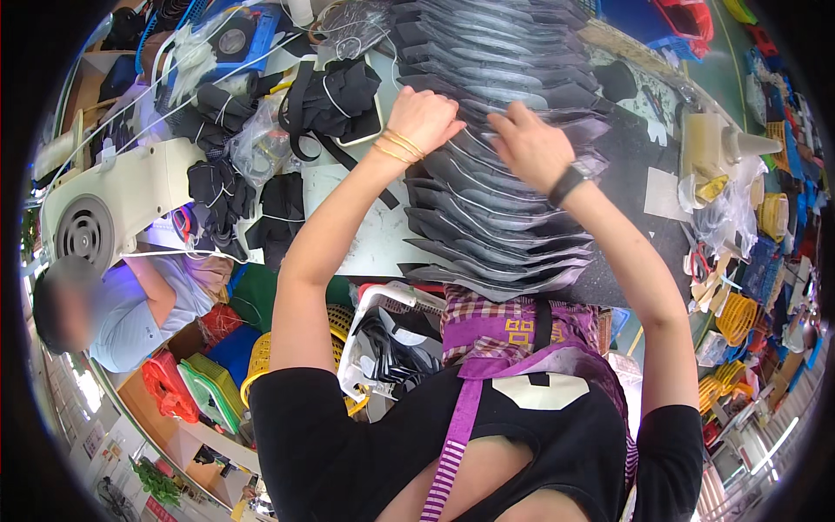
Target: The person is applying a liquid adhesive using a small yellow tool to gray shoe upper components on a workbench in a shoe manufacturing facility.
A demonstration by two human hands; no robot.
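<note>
Grey fabric pieces (496, 174), fanned in a long overlapping row along our worktop (365, 244); our left hand (424, 116) and right hand (531, 148) rest on them, fingers curled, pinching piece edges.

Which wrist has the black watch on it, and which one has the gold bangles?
The right hand wears the black watch. The left hand wears thin gold bangles. Both rest on the fanned dark grey pieces.

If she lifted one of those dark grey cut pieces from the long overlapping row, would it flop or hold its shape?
Probably bendy, not limp: the cut pieces lie flat, thin, with crisp edges. Likely light. Overlapped like shingles, neighbours may slide when the left hand or right hand pulls one.
</note>
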